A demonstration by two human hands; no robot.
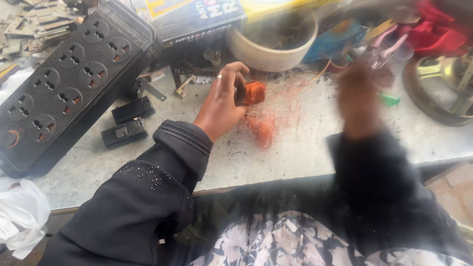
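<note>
— Now, what is held by the left hand [220, 103]?

— A small coil of copper wire [253, 92] is gripped there. The fingers [231, 79] are curled narrowly round it, the thumb pressed to its near side, and a ring is seen on one finger. The coil is found just above the middle of the view, lifted off the grey bench [295, 148].

— And what is seen below it?

— A loose tangle of fine copper strands [268, 120] is spread at about five o'clock from the coil, with a denser clump lying on the bench.

— Can the right hand [358, 96] be described?

— Only roughly. It is raised at three o'clock from the coil, well apart from it, and is blurred. How far its fingers are opened cannot be told, nor whether a strand is pinched.

— What else is laid out?

— A black multi-socket power strip [64, 83] is placed at nine o'clock, with two small black blocks [125, 123] beside it. A white bowl [271, 47] is set at twelve o'clock, and a metal ring-shaped part [441, 86] at the far right edge.
</note>
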